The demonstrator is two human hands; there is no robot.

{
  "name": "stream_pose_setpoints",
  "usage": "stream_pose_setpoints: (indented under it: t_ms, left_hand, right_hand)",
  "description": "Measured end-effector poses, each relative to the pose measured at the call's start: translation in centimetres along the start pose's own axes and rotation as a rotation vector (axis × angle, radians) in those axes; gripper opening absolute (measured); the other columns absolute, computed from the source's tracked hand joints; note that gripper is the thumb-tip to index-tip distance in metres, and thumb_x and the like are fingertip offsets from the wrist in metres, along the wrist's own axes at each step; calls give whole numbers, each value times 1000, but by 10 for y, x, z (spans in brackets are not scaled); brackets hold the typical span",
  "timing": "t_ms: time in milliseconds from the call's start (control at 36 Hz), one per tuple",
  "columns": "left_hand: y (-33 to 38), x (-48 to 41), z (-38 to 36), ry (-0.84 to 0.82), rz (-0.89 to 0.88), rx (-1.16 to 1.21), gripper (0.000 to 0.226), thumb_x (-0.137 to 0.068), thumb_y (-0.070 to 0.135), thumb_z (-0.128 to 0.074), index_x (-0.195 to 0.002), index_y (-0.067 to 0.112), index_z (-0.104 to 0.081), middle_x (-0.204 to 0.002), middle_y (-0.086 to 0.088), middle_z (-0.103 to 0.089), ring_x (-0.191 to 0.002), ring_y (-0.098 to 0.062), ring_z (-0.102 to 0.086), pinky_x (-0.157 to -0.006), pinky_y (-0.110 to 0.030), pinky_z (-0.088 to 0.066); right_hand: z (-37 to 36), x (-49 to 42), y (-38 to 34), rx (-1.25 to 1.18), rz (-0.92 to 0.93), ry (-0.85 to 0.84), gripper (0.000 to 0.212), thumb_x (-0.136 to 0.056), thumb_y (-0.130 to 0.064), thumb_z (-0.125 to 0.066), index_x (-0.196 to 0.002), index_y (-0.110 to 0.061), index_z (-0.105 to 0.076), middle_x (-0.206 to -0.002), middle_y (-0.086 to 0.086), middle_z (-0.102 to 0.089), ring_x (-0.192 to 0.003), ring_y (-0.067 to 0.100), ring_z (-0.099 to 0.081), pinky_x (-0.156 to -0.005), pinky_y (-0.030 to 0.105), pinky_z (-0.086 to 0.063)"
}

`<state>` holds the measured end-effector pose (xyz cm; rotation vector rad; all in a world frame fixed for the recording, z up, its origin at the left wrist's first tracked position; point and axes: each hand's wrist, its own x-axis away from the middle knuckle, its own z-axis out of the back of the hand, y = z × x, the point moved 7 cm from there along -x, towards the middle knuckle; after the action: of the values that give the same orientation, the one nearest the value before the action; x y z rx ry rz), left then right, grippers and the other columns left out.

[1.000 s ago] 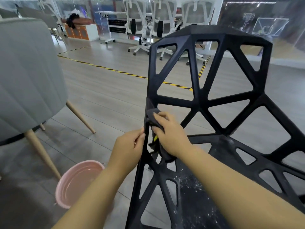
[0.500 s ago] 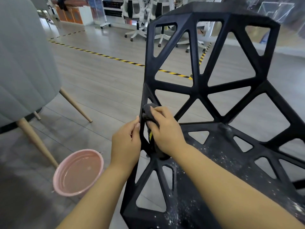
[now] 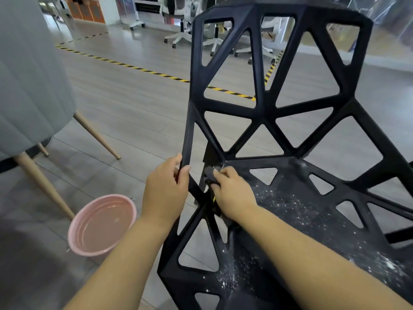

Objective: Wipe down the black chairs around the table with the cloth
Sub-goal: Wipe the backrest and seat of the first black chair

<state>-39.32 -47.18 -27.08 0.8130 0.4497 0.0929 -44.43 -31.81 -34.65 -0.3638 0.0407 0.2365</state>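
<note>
The black chair, an open lattice of triangular holes, fills the centre and right of the frame, its seat speckled with white dust at lower right. The left hand grips the chair's left edge strut at centre frame, thumb and fingers wrapped round it. Just to its right, the right hand holds a dark cloth bunched against the frame where backrest meets seat. A pink basin holding water sits on the floor at lower left, beside a grey chair with wooden legs.
</note>
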Motion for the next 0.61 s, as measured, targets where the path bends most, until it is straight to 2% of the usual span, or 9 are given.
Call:
stream_pose_setpoints:
  t_ms: [111, 194, 278, 389, 500, 611]
  left_hand:
    - [-1, 1, 1, 33, 24, 27, 20, -92, 20, -58, -108, 10, -63, -70, 4, -57, -69, -16, -53, -58, -17, -32]
    - [0, 2, 3, 62, 26, 64, 10, -91, 19, -58, -93, 9, -62, -66, 1, -57, -66, -16, -54, -60, -16, -38]
    - [2, 0, 3, 95, 2, 73, 10, -90, 15, -59, -87, 7, -61, -67, -3, -59, -66, -22, -55, -59, -23, -38]
    - [5, -4, 1, 116, -37, 54, 9, -89, 12, -59, -84, 5, -60, -67, -4, -59, -66, -23, -54, -59, -25, -37]
    - [7, -11, -3, 118, -50, 53, 10, -90, 12, -58, -82, 5, -58, -67, -6, -58, -65, -25, -52, -60, -28, -37]
    - [9, -20, -15, 110, -56, 67, 12, -91, 14, -56, -83, 5, -57, -69, -7, -58, -67, -26, -52, -62, -35, -42]
  right_hand:
    - [4, -38, 23, 15, -180, -21, 40, -100, -28, -38, -137, -12, -42, -135, 12, -37, -108, 39, -52, -90, 41, -41]
    - [3, -49, 32, -31, -223, -33, 37, -100, -28, -39, -133, -11, -46, -134, 13, -37, -107, 40, -52, -90, 43, -43]
    - [5, -41, 24, -69, -221, -61, 38, -99, -29, -41, -133, -12, -47, -132, 12, -38, -108, 37, -53, -91, 39, -42]
    - [10, -2, -3, -148, -130, -128, 40, -96, -31, -48, -133, -17, -50, -128, 8, -41, -114, 30, -51, -93, 34, -40]
    - [14, 36, -15, -250, -61, -199, 28, -92, -35, -53, -115, -20, -60, -109, 1, -46, -108, 24, -50, -91, 35, -42]
    - [17, 48, -6, -255, -27, -260, 41, -92, -36, -55, -132, -29, -53, -116, -6, -47, -113, 16, -49, -96, 31, -40]
